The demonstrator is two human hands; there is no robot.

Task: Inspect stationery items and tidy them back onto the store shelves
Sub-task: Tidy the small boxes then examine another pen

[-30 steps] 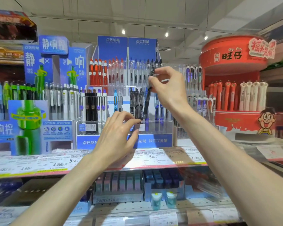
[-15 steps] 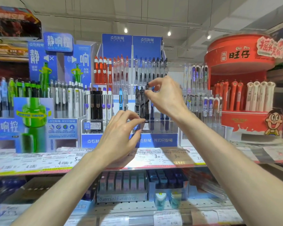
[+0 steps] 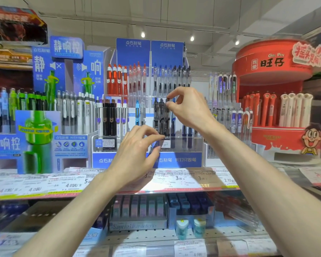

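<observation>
A dark translucent pen (image 3: 167, 120) stands upright among other black pens (image 3: 158, 115) in the clear acrylic rack (image 3: 185, 143) on the blue display stand. My right hand (image 3: 188, 110) pinches the pen's top end between thumb and forefinger. My left hand (image 3: 137, 153) hovers lower, in front of the rack. Its fingers are loosely curled with a gap between thumb and forefinger, the fingertips sit close to the pens' lower ends, and it holds nothing that I can see.
Red pens (image 3: 117, 80) fill the rack's upper tier. A green-and-blue pen display (image 3: 39, 127) stands to the left and a red round gel pen stand (image 3: 274, 101) to the right. Price labels (image 3: 180, 179) line the shelf edge. Correction tapes (image 3: 137, 208) sit on the shelf below.
My right hand has lowered the pen from a tilted hold above the rack down into its slot among the black pens. My left hand has stayed near the rack's front.
</observation>
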